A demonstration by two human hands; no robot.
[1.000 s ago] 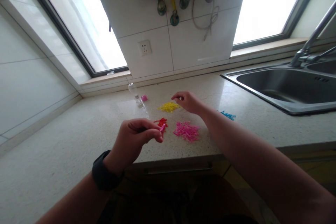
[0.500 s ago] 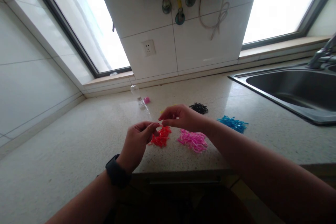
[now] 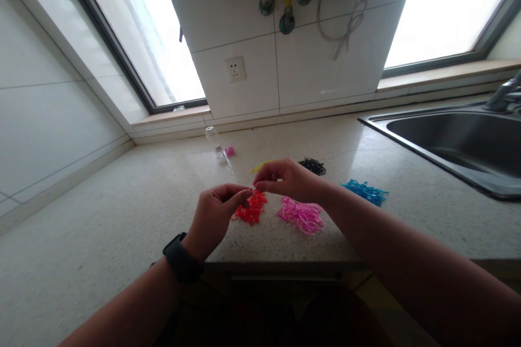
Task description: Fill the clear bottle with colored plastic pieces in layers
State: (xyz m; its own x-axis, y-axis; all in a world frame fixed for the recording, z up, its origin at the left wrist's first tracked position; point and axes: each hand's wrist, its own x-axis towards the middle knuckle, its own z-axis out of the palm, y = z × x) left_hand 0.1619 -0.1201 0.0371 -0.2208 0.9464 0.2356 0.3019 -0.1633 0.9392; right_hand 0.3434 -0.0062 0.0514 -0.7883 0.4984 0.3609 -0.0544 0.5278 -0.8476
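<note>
My left hand (image 3: 215,212), with a dark watch (image 3: 182,258) on its wrist, pinches its thumb and index finger together above a pile of red bands (image 3: 253,211). The fingertips of my right hand (image 3: 290,180) are closed right beside them. A tiny pale thing shows where the two pinches meet, too small to name. Below my right wrist lies a pile of pink bands (image 3: 302,217). Behind that hand are black bands (image 3: 314,166) and partly hidden yellow bands (image 3: 259,166). Blue bands (image 3: 367,192) lie beyond my right forearm.
A clear bottle (image 3: 220,154) lies at the back left, with a pink cap-like piece (image 3: 230,150) beside it. The steel sink (image 3: 423,162) is set into the counter (image 3: 134,217) on the right. A tiled wall with a socket (image 3: 235,69) and hoses rises behind.
The view has shifted slightly. My hands stay pinched together above the red pile, with the fingertips a little closer, and more of the yellow bands shows behind my right hand.
</note>
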